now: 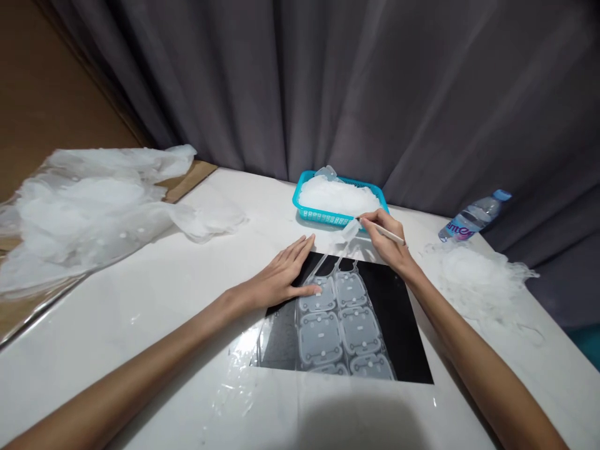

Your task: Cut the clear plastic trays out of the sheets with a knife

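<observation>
A translucent sheet of rounded-square pieces (320, 338) lies over a black mat (405, 337), with small round and oblong marks on each piece. My left hand (285, 275) rests flat on the sheet's upper left, fingers stretched out and thumb on one piece. Just beyond the mat's far edge, my right hand (387, 240) is closed around a slim white pen-like tool (388, 234) with a dark tip. Near that tip, a thin clear strip (347, 232) rises from the sheet's far end; whether my fingers also grip it I cannot tell.
Behind my hands stands a turquoise basket (323, 217) filled with whitish translucent pieces. A water bottle (475, 215) leans at the right, above a pile of clear film scraps (482, 272). More film (94, 206) is heaped on cardboard at the left. A grey curtain (328, 81) hangs behind.
</observation>
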Demonstrator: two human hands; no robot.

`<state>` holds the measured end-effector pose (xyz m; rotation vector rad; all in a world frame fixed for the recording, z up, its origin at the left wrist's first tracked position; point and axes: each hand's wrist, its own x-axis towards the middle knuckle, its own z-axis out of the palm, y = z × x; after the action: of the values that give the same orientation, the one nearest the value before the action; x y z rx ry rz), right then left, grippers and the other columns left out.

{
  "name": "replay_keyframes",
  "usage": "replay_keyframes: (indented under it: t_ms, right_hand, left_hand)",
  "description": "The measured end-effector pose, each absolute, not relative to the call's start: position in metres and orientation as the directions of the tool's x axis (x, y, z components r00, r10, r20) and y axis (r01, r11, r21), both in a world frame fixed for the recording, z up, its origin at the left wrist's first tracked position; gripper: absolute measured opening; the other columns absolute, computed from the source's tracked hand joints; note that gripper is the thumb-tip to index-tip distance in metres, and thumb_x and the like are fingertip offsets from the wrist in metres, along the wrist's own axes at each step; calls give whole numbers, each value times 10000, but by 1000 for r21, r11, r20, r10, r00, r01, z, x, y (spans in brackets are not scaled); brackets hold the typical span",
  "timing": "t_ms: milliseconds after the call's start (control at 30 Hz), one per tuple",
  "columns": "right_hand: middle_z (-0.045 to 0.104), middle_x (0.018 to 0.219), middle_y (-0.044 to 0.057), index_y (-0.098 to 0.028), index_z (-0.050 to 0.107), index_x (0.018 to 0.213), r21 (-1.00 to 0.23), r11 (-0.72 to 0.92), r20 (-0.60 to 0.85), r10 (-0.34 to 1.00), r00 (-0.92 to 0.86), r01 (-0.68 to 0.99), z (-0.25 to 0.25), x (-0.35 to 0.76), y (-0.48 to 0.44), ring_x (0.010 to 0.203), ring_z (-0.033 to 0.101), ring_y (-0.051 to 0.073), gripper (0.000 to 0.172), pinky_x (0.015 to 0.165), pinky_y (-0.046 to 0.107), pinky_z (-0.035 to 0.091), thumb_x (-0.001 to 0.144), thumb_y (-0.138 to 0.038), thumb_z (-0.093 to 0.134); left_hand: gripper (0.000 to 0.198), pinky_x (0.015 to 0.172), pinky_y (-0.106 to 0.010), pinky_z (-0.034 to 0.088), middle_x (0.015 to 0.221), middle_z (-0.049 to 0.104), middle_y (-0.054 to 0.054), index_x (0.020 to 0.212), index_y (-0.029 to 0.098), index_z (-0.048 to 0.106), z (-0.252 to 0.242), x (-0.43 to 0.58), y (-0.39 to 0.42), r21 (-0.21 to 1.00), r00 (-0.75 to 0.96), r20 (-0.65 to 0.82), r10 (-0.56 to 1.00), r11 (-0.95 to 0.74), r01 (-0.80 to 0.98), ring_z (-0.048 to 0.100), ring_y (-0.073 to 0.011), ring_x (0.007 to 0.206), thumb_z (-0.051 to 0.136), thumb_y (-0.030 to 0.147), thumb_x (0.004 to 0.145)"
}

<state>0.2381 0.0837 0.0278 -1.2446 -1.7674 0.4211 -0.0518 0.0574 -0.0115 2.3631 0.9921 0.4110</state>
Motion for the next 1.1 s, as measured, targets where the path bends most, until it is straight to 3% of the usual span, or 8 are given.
replay_keyframes:
  t_ms: [167, 300, 367, 467, 567, 667, 833, 1100]
  right_hand:
    - [783, 1061, 39, -210, 718, 933, -839, 390, 233, 887, -399, 378, 55, 228, 54, 1000, 724, 219, 155, 853, 334, 545, 986, -344, 660]
    - [759, 1177, 56, -211, 711, 903, -926, 304, 132, 817, -561, 225, 70, 213, 36, 997, 706, 206, 163, 825, 329, 546, 971, -359, 709]
    - [731, 1247, 58, -214, 689, 896, -933, 327, 207, 831, -516, 153, 74, 214, 35, 958, 699, 189, 171, 816, 327, 550, 972, -364, 720]
    - [715, 1221, 59, -225, 679, 946, -879, 438, 339, 853, -398, 188, 74, 221, 37, 907, 683, 181, 213, 857, 355, 550, 1037, -413, 633]
    - [704, 1164, 81, -228, 698, 937, -727, 579, 433, 804, -409, 370, 65, 225, 36, 1098, 652, 237, 434, 1042, 437, 483, 1135, -444, 378]
    - [675, 1222, 107, -238, 687, 1091, -584, 647, 444, 760, -474, 490, 51, 222, 33, 1237, 579, 279, 415, 1112, 488, 434, 1147, -420, 318]
    - [644, 1389, 95, -273, 547, 1418, -633, 623, 297, 743, -600, 459, 35, 214, 29, 1281, 580, 250, 341, 1087, 439, 475, 1146, -356, 359]
    - [728, 1142, 77, -250, 689, 1200, -632, 570, 327, 810, -487, 525, 27, 208, 30, 1083, 624, 258, 180, 910, 387, 486, 1063, -304, 586]
  left_hand:
    - [1103, 1239, -578, 337, 1687, 357, -189, 1708, 285, 116, -8, -49, 53, 623, 563, 283, 777, -595, 508, 379, -395, 1524, 759, 636, 883]
    - [475, 1071, -478, 476, 1289, 709, -93, 1371, 276, 667, 9, -39, 45, 750, 482, 327, 813, -534, 391, 632, -302, 1195, 706, 518, 964]
    - [293, 974, -416, 499, 1112, 758, -72, 1087, 225, 778, 19, -35, 42, 843, 467, 246, 849, -426, 330, 673, -268, 1055, 668, 481, 994]
    - [289, 841, -349, 495, 984, 748, -59, 958, 185, 765, 27, -33, 38, 952, 428, 119, 896, -226, 209, 673, -232, 936, 727, 472, 951]
    - [285, 755, -308, 480, 923, 719, -42, 931, 174, 727, 29, -32, 37, 991, 430, 52, 901, -99, 86, 654, -189, 841, 769, 456, 921]
    - [288, 733, -293, 482, 916, 716, -41, 942, 169, 691, 27, -31, 37, 998, 452, 47, 891, -62, 19, 648, -170, 811, 766, 446, 928]
    - [323, 719, -284, 499, 958, 730, -50, 997, 181, 626, 23, -33, 38, 999, 464, 49, 884, -44, -21, 663, -170, 818, 729, 484, 956]
    - [477, 658, -315, 565, 819, 767, -26, 991, 225, 509, 19, -33, 39, 996, 426, -55, 903, 80, -41, 754, -221, 709, 775, 604, 873]
